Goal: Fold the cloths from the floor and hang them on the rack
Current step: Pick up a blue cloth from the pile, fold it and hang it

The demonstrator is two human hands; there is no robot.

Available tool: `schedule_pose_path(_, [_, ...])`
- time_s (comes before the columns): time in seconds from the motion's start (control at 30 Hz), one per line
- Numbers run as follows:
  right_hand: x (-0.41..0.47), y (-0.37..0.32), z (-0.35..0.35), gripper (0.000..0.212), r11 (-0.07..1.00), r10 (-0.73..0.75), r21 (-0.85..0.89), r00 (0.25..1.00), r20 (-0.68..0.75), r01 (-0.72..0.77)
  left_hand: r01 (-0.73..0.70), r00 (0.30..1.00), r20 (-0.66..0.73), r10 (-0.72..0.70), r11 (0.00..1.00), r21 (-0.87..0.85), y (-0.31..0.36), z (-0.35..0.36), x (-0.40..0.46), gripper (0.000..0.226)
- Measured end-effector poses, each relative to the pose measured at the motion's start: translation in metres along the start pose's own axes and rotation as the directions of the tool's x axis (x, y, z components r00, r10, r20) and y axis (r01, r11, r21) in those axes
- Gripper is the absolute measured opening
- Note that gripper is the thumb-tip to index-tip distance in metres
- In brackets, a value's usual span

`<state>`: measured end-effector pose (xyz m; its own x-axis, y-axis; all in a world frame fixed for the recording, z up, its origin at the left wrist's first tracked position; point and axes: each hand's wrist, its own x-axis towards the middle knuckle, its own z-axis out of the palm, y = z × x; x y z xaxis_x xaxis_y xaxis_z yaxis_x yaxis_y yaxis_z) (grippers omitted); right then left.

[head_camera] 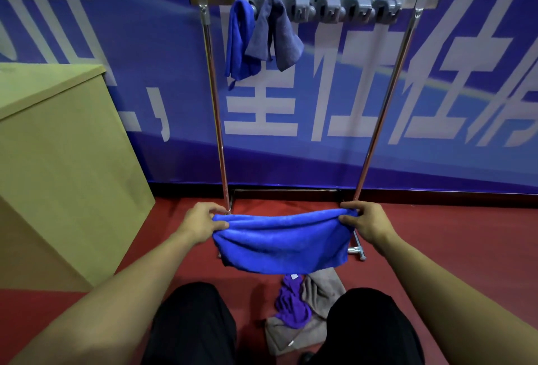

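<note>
A bright blue cloth (281,241) hangs doubled over in the air in front of me. My left hand (202,220) pinches its left end and my right hand (365,223) pinches its right end, so it is stretched level between them. Behind it stands the metal rack (217,120) with a row of grey hooks along its top bar. A blue cloth (238,41) and a grey-blue cloth (276,32) hang from the leftmost hooks. On the red floor between my legs lie a purple cloth (291,303) and a grey cloth (318,294), both crumpled.
A tan wooden cabinet (58,160) stands at the left, close to the rack's left post. A blue banner wall (436,102) with large white characters runs behind the rack. Several grey hooks (358,9) to the right on the bar carry nothing. My dark trouser legs fill the bottom.
</note>
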<state>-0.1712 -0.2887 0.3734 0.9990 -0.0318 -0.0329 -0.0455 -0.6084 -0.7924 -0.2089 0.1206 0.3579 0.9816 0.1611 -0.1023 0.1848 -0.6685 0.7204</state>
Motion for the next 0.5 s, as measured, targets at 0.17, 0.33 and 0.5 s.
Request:
schedule_pose_path(0.17, [-0.002, 0.001, -0.004, 0.029, 0.991, -0.009, -0.131, 0.998, -0.063, 0.001, 0.052, 0.998, 0.029, -0.05, 0.995, -0.083, 0.003, -0.005, 0.0, 0.016])
schedule_pose_path(0.33, [0.0, 0.006, -0.008, 0.017, 0.997, 0.03, -0.072, 0.999, -0.019, -0.031, 0.132, 0.983, -0.044, -0.177, 0.855, -0.501, 0.01, -0.004, -0.008, 0.004])
schedule_pose_path(0.5, [0.0, -0.002, -0.013, 0.012, 0.999, 0.038, 0.034, 0.998, -0.04, -0.037, 0.125, 0.973, -0.065, -0.223, 0.739, -0.662, 0.016, -0.009, -0.004, 0.016])
